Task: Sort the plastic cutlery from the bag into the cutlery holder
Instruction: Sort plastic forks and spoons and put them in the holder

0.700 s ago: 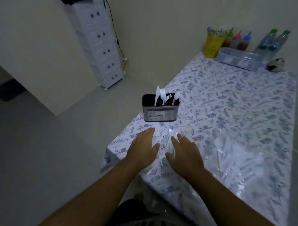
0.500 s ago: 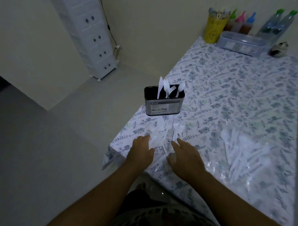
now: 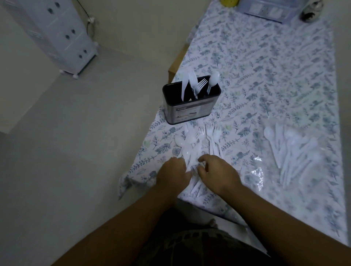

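A black and steel cutlery holder [image 3: 190, 107] stands near the table's left edge, with a white knife, forks and a spoon upright in it. Just in front of it lies a loose pile of white plastic forks and spoons [image 3: 201, 138], heads toward the holder. My left hand [image 3: 173, 175] and my right hand [image 3: 218, 171] are side by side at the pile's near end. Their fingers are curled onto the handles. To the right lies a clear plastic bag [image 3: 293, 151] with several more spoons and knives inside.
The floral tablecloth's corner [image 3: 124, 183] hangs off the table just left of my left hand. A clear plastic box [image 3: 266, 10], a yellow cup [image 3: 228, 1] and a dark round object [image 3: 311, 11] sit at the far end. A white drawer tower [image 3: 57, 32] stands on the floor.
My view has tilted down and moved closer. Both hands have slid back from the fork and spoon heads to the handles, and their flat fingers have curled in.
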{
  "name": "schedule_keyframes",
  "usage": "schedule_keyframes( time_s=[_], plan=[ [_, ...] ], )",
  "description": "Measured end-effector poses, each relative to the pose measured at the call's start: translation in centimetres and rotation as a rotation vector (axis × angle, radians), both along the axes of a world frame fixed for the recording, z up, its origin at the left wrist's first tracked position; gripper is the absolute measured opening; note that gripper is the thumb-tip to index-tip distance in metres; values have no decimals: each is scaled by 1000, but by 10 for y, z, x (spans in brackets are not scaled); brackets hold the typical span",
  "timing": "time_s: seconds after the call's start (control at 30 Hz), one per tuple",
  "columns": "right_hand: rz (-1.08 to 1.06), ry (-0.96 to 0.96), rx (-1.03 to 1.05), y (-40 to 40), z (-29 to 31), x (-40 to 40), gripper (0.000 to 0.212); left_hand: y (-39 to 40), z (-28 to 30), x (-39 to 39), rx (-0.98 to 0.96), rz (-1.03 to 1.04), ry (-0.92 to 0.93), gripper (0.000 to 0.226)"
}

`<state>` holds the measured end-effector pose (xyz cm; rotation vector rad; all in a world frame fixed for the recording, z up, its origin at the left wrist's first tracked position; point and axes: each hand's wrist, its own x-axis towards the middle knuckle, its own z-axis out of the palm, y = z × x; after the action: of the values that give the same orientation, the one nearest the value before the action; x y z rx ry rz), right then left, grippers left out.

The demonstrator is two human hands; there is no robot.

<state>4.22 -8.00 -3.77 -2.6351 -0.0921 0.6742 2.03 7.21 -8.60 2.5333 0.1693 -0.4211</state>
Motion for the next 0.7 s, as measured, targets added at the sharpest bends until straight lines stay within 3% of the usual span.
schedule_keyframes(
  time_s=[0.2, 0.33, 0.47, 0.57, 0.67, 0.7],
  plan=[
    [-126, 107, 3, 10, -8, -4, 19, 1, 0, 8, -12, -40, -17, 25],
    [-278, 138, 136, 15, -9, -3, 22, 5, -1, 7, -195, 16, -52, 26],
    [-431, 177, 305, 14, -10, 1, 35, 2, 14, 0, -396, -51, -133, 42],
    [-525, 201, 394, 9, -7, 1, 38, 5, 14, 2, -342, -50, -165, 30],
    [-560, 270, 522, -1, -2, -1, 31, 18, -1, 12, -241, 136, -202, 9],
    [-563, 299, 589, -4, 0, -2, 24, 21, -5, 16, -220, 187, -195, 13]
  ],
)
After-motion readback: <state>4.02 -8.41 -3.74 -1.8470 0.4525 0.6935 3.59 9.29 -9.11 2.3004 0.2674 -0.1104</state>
